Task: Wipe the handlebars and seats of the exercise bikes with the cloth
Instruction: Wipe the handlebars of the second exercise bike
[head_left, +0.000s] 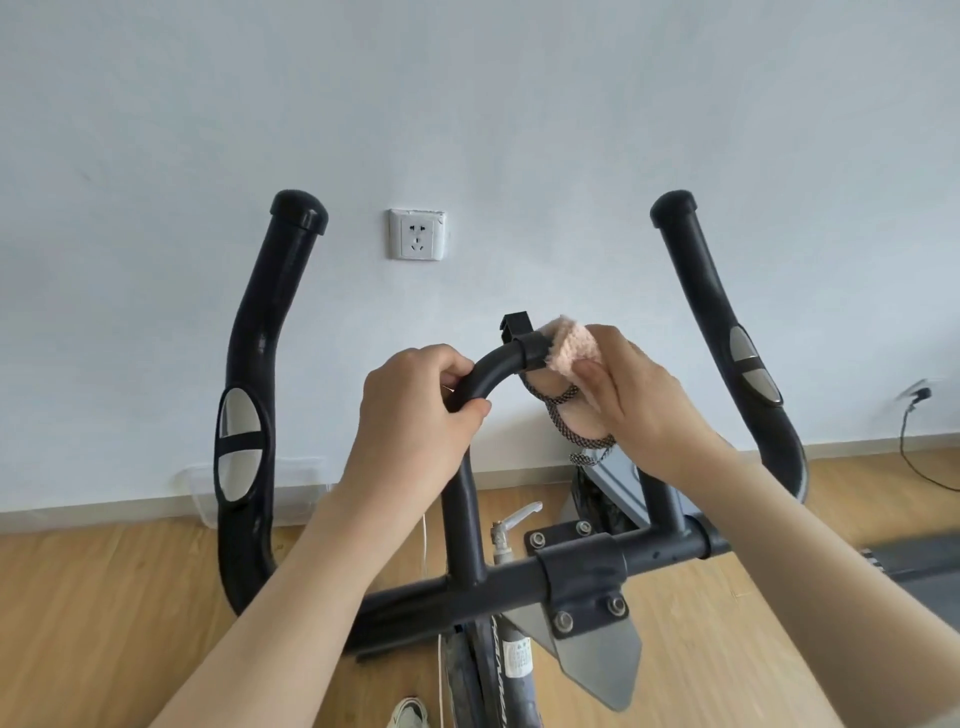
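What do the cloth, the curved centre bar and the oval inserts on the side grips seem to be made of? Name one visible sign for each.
The cloth looks like soft fleecy fabric, perhaps microfibre: fuzzy pink pile, speckled cord edging. The curved centre bar is probably metal tube with a matt black coating: smooth with a dull sheen. The oval inserts seem to be polished metal: silvery and reflective.

Wood-plank floor (130, 597), meeting a pale skirting board along its far edge. The exercise bike (511, 670) stands near the middle of the floor, with a clear plastic container (301, 478) against the far edge to the left and a dark mat (914, 558) at the right edge. A black cable (914, 462) trails onto the floor at the far right corner, a thin white cord (425, 530) runs down beside the bike, and a pale shoe (410, 717) rests at the near edge.
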